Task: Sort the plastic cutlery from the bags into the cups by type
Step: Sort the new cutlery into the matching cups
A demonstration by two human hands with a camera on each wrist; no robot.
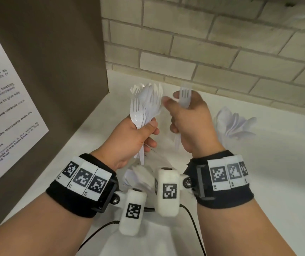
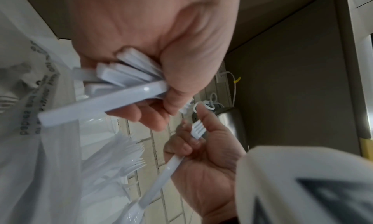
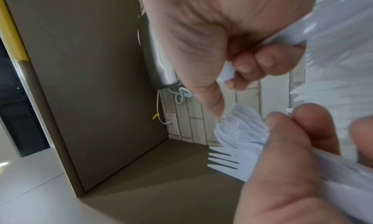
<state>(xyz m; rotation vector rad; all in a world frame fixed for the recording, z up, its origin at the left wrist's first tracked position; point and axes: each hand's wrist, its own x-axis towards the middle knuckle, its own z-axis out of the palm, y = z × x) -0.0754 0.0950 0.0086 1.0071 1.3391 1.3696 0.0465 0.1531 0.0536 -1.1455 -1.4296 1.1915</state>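
Observation:
My left hand [image 1: 138, 133] grips a bundle of white plastic forks and spoons [image 1: 145, 104] by the handles, heads up. In the left wrist view the bundle's handle ends [image 2: 129, 77] stick out of the fist. Just to its right, my right hand [image 1: 190, 119] holds a single white fork [image 1: 185, 96] upright, with its handle poking out below the fist. The right wrist view shows the bundle's fork tines [image 3: 224, 162] and spoon bowls [image 3: 240, 130]. A fan of white knives [image 1: 234, 124] stands further right. No cup shows clearly.
A brown cabinet panel [image 1: 55, 71] with a printed notice [image 1: 4, 115] walls off the left. A brick wall [image 1: 203, 52] runs behind the white counter [image 1: 277, 172]. More white cutlery [image 1: 140, 176] lies under my wrists, beside a printed plastic bag [image 2: 30, 100]. Black cables [image 1: 194, 218] trail near me.

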